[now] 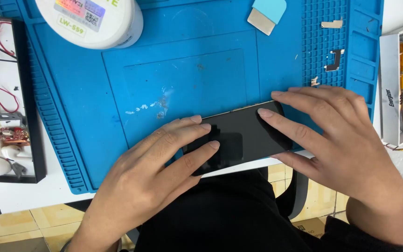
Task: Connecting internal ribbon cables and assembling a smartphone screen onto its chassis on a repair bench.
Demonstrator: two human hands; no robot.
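We press the phone (246,135) flat, long axis left-right: left hand (150,182) and right hand (336,140) fingers extended on the glass, gripping nothing.

phone (241,137) | black, glossy dark screen up | flat, slightly angled | near edge of blue mat (94,93)

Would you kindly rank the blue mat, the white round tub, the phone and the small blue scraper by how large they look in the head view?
1. Blue mat
2. White round tub, though cut off by the frame's top edge
3. Phone, partly covered by both hands
4. Blue scraper
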